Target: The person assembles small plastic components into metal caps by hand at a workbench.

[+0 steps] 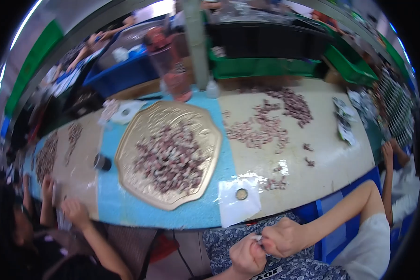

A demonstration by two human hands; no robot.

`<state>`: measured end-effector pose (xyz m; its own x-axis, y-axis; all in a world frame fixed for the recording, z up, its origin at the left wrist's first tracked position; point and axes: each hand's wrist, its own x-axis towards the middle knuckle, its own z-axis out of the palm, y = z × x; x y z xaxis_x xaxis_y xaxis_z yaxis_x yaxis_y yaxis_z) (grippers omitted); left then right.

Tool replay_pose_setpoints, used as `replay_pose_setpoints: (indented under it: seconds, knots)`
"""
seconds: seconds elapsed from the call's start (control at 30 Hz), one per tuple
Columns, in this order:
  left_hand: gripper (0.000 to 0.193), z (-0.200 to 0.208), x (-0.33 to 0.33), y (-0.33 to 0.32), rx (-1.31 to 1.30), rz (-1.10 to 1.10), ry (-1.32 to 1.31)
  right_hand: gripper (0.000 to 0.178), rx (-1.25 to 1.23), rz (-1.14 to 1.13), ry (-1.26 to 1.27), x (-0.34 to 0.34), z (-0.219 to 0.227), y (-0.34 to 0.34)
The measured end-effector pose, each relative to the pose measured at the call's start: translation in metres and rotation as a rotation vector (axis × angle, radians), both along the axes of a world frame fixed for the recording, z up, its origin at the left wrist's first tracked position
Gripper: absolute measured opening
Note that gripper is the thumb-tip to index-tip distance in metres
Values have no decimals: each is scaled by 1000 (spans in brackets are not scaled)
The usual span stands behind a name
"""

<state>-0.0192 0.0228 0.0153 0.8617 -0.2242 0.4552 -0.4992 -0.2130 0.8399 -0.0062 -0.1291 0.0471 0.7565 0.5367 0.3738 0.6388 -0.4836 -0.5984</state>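
Observation:
My left hand (247, 255) and my right hand (284, 238) are closed and meet over my lap, thumbs and fingertips pressed together. A small whitish bit (258, 238) shows between them; its kind is too small to make out. Under them lies a blue patterned apron (219, 245). Just beyond, at the table edge, is a white sheet (228, 212) with a small round container (241, 194) on it. Left of the sheet stands a gold tray (182, 111) holding a heap of small reddish and white pieces (170, 158).
More small pieces lie in loose piles (261, 130) on the table. Silvery packets (344, 121) are at its right, a dark cup (102, 162) at its left. A red-topped clear container (172, 74), blue bin (121, 72) and green crates (266, 67) stand behind. Other people's hands (75, 212) work nearby.

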Motion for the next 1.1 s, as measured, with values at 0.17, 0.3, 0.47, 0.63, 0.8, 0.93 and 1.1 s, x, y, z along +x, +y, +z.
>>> replay_pose_setpoints:
  seconds: [0.17,0.3,0.47,0.63,0.8,0.93,1.1]
  knots:
    - [23,-12,-1,-1,129,258,-46,24,117,-10,95,11,-19,14]
    - [34,-40,22,13,275,237,-2,32,-54,-42,-8,44,-26,12]
    - [21,0,119,35,372,458,-31,26,-63,-527,-179,92,-3,-42]
    - [19,-9,186,83,488,653,-278,20,44,-971,-53,90,-3,-150]
    - [23,-22,203,86,729,735,-345,15,-164,-846,136,63,-44,-185]
    - [25,6,170,55,636,688,-417,19,-233,-646,104,77,-57,-195]
    - [17,9,119,-30,382,-13,-90,19,-273,-572,292,88,-49,-192]
